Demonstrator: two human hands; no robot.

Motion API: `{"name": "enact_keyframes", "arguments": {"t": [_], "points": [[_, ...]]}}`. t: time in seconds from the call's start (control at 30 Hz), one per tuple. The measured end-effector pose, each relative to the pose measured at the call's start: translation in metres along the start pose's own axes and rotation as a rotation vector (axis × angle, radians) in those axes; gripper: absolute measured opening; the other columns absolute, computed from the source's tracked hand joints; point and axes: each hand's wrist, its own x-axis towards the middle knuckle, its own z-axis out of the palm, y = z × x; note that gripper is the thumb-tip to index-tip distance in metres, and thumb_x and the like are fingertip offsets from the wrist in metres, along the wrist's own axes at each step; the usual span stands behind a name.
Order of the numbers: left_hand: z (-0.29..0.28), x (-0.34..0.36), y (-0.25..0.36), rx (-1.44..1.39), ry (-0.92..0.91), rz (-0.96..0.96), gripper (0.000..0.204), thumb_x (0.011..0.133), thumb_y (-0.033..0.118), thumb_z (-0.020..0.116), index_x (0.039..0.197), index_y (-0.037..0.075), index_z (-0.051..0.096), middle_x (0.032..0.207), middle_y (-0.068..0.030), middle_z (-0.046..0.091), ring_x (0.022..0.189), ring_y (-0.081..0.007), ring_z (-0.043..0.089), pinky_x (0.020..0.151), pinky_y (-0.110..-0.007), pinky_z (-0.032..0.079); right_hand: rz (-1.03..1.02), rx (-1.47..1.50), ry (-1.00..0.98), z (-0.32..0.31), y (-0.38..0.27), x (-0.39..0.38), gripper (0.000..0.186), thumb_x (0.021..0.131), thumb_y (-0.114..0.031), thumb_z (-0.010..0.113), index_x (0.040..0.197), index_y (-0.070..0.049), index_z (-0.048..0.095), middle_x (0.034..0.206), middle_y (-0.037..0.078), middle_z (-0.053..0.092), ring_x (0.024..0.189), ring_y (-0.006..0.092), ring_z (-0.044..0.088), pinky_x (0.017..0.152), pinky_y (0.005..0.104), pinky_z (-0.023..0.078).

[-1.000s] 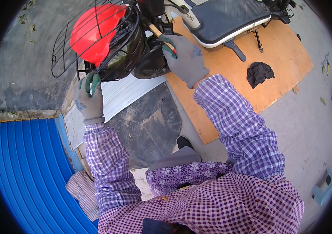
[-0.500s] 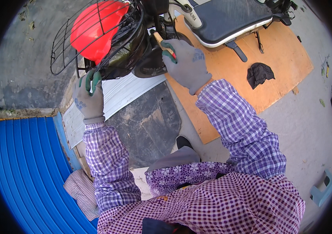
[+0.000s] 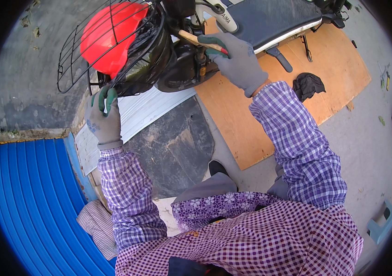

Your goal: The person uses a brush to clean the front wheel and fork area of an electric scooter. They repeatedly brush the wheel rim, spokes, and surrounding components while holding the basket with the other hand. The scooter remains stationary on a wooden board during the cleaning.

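Note:
A black wire basket [image 3: 72,69] on the front of an electric scooter [image 3: 274,20] holds a red helmet [image 3: 108,39] and some crumpled black material. My left hand [image 3: 104,112], in a grey glove with green fingertips, is closed at the basket's lower corner; its exact hold is partly hidden. In my right hand [image 3: 239,62], gloved alike, is a slim wooden-handled tool [image 3: 195,37] with red near the palm end. Its pale tip points left toward the dark front column of the scooter, above the front wheel. I cannot tell whether it touches.
Beneath the scooter lies an orange-brown wooden board [image 3: 251,133], with a crumpled black cloth [image 3: 308,86] on it. A dark slab [image 3: 173,142] and white corrugated sheet [image 3: 136,126] lie in front of me. Blue corrugated metal [image 3: 30,198] is at left, a light-blue stool [image 3: 382,223] at right.
My right hand has moved right and slightly up, and the wooden-handled tool now lies flatter. My left hand stays at the basket, which has shifted very slightly.

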Motion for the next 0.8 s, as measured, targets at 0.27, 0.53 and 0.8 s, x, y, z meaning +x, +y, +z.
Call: {"name": "enact_keyframes", "arguments": {"t": [0.27,0.53,0.8], "points": [[0.0,0.002,0.0,0.011,-0.018,-0.006,0.018,0.092,0.02,0.076,0.105,0.007,0.076,0.099,-0.0107,0.072,0.092,-0.0331,0.066,0.082,-0.043,0.05,0.045,0.068,0.113,0.025,0.009,-0.005,0.037,0.089,-0.01,0.072,0.126,-0.013,0.067,0.107,0.015,0.069,0.098,0.0344,0.068,0.088,0.0432,0.054],[0.0,-0.002,-0.005,0.006,-0.02,-0.011,0.021,0.092,0.022,0.076,0.106,0.006,0.075,0.099,-0.0116,0.071,0.093,-0.0337,0.066,0.083,-0.043,0.05,-0.009,-0.033,0.005,0.006,0.009,-0.016,0.037,0.088,-0.01,0.071,0.124,-0.014,0.067,0.11,0.015,0.067,0.097,0.0354,0.068,0.087,0.0439,0.054],[-0.002,-0.001,-0.006,0.012,-0.048,-0.041,0.023,0.093,0.022,0.076,0.108,0.004,0.074,0.097,-0.013,0.071,0.092,-0.0318,0.067,0.082,-0.041,0.05,0.007,-0.065,0.017,0.023,0.005,-0.007,0.035,0.09,-0.013,0.068,0.125,-0.014,0.065,0.105,0.015,0.066,0.095,0.035,0.068,0.084,0.0445,0.055]]}}
